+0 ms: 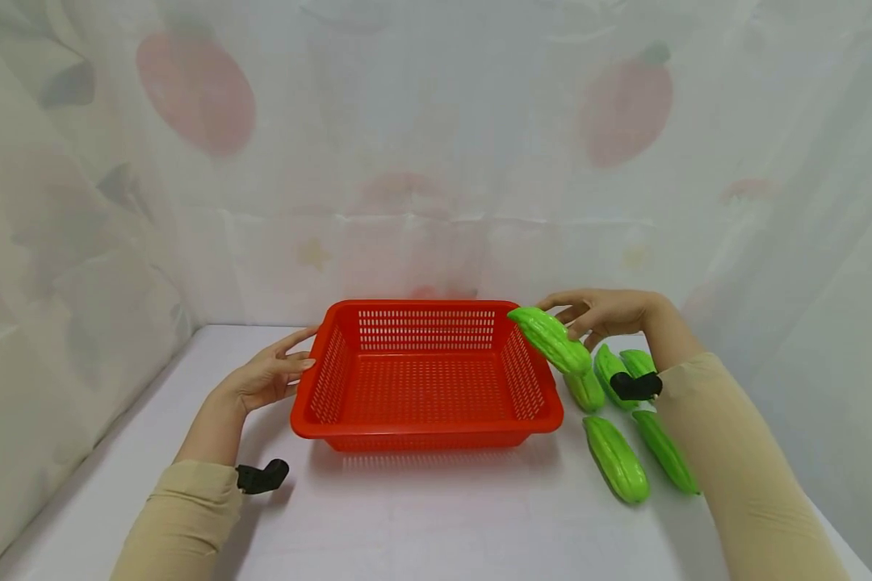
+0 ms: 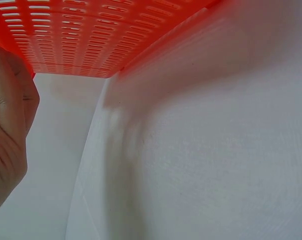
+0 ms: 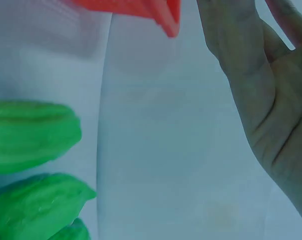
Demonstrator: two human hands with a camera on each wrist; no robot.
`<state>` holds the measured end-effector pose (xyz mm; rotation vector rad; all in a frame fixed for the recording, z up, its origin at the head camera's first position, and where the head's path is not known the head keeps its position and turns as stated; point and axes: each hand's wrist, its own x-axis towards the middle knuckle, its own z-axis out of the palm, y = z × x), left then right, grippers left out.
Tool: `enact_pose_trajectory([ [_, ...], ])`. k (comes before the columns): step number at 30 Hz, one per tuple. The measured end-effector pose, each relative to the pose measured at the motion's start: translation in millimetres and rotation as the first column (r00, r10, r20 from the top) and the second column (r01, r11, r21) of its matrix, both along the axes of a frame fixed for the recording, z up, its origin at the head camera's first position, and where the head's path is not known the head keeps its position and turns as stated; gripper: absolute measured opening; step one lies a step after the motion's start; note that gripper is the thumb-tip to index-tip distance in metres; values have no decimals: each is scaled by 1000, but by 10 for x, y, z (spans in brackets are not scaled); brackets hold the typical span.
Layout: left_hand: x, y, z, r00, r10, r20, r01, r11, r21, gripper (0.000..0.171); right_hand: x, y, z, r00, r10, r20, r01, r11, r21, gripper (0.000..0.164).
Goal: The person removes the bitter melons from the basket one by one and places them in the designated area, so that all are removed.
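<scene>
A red plastic basket [image 1: 425, 429] with slotted walls stands on the table, its inside bare. At its left side my left hand [image 1: 265, 378] holds the rim, and the left wrist view shows those fingers against the slotted wall [image 2: 85, 35]. My right hand [image 1: 610, 313] pinches a green bitter melon [image 1: 550, 339] from above, the melon tilted over the basket's right rim. In the right wrist view the right hand [image 3: 271, 85] appears without the held melon, which is out of that picture.
Right of the basket lie several more bitter melons, among them a front one [image 1: 618, 460], one partly behind my forearm [image 1: 664, 452], and one below the held melon [image 1: 584, 390]. A pale printed curtain [image 1: 421, 145] hangs behind the white table [image 1: 407, 516].
</scene>
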<state>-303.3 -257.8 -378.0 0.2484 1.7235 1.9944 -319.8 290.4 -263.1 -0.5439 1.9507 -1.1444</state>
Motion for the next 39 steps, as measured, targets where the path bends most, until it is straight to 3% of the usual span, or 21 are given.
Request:
enact_pose_trajectory([
  [6,7,-7,-9,1000,-2,-4,2,1000,-3,73,63,226,-76,1000,-8,8,9,1000,-27,60],
  [18,20,-5,-7,1000,-3,-11,3,1000,-6,73,277,712,-220,996,-87,23,87,996,12,57],
  [26,18,-2,-6,1000,-3,-13,3,1000,-13,72,459,1008,-354,982,-184,34,181,981,72,64],
  [34,14,0,0,1000,1,-6,-1,1000,-20,74,610,1320,-518,979,-179,97,178,984,19,57],
  [39,15,-6,-3,1000,-2,-8,2,1000,-16,74,682,1533,-612,970,-214,115,210,977,40,55],
])
